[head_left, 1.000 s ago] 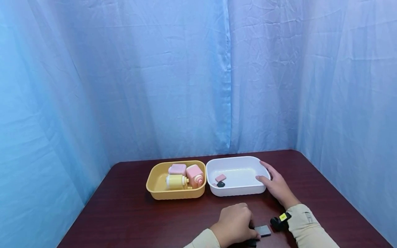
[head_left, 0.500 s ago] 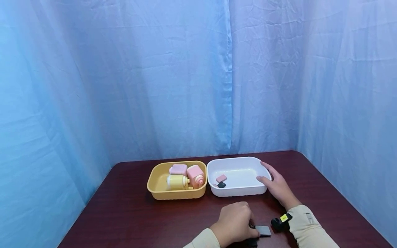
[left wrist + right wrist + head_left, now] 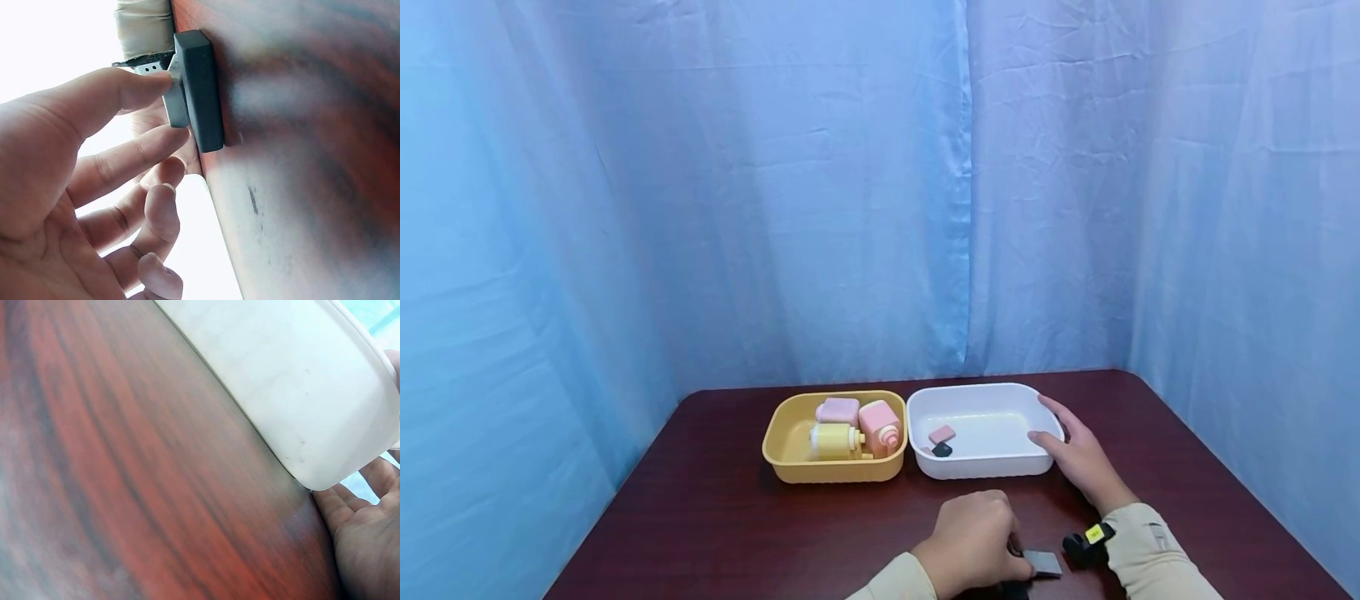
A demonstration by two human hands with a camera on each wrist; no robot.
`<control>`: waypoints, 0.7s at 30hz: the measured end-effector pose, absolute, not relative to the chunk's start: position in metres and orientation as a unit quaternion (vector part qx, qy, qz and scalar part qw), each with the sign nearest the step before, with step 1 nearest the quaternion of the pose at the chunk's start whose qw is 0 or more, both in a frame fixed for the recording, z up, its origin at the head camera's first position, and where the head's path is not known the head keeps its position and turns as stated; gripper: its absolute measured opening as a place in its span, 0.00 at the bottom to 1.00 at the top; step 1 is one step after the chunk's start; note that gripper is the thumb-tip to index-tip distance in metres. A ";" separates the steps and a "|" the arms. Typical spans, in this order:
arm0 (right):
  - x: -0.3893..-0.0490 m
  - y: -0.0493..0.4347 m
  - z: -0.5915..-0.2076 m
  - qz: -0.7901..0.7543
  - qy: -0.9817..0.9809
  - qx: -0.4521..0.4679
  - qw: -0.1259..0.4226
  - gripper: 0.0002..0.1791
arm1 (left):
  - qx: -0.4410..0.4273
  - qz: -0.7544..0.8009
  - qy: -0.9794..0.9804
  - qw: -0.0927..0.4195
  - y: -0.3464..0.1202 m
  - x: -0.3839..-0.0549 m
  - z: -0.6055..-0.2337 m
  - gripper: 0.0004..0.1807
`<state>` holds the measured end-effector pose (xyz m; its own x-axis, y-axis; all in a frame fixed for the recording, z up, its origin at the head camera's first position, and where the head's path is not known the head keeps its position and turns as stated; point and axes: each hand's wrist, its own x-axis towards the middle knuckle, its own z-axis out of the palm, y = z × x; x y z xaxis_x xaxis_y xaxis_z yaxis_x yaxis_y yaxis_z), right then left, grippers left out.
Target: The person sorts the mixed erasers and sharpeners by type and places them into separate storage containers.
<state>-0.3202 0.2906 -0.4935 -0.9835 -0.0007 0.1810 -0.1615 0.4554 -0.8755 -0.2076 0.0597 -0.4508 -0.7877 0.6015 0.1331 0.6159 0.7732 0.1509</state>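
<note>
In the head view my left hand (image 3: pixel 973 542) is low over the table, fingers bent down around small pieces. Its thumb and index finger pinch a flat grey piece (image 3: pixel 177 103) in the left wrist view, right against a dark, rectangular block (image 3: pixel 201 94) at the table surface. The grey piece (image 3: pixel 1045 564) pokes out past the fingertips on the right. My right hand (image 3: pixel 1081 458) grips the right end of a white plastic basket (image 3: pixel 985 468), thumb over the rim and fingers along the outside. A pink block (image 3: pixel 942 434) and a black piece (image 3: pixel 942 449) lie inside it.
Left of the white basket stands a yellow basket (image 3: pixel 835 473) holding a yellow bottle (image 3: pixel 835 442), a pink bottle (image 3: pixel 878 427) and a lilac one (image 3: pixel 838 412). A black wrist camera (image 3: pixel 1082 546) sits at my right cuff. Blue curtains (image 3: pixel 850 183) surround the dark red table (image 3: pixel 737 533).
The head view has shifted slightly, moving everything a little to the right. The grey piece has turned slightly at my left fingertips. My right hand keeps its hold on the white basket.
</note>
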 end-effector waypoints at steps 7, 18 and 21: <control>-0.321 0.291 -0.494 0.519 -0.850 0.047 0.077 0.43 | -0.333 -0.113 -0.936 0.021 0.058 -0.209 -0.448 0.10; -0.320 0.290 -0.493 0.521 -0.849 0.047 0.077 0.42 | -0.332 -0.125 -0.934 0.043 0.051 -0.212 -0.440 0.07; -0.321 0.291 -0.493 0.520 -0.849 0.047 0.078 0.42 | -0.326 -0.128 -0.936 0.046 0.050 -0.213 -0.438 0.07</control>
<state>-0.3208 0.2905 -0.4930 -0.9832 0.0015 0.1823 -0.1618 0.4539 -0.8763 -0.2129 0.0501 -0.4380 -0.7833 0.5982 0.1692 0.6216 0.7546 0.2100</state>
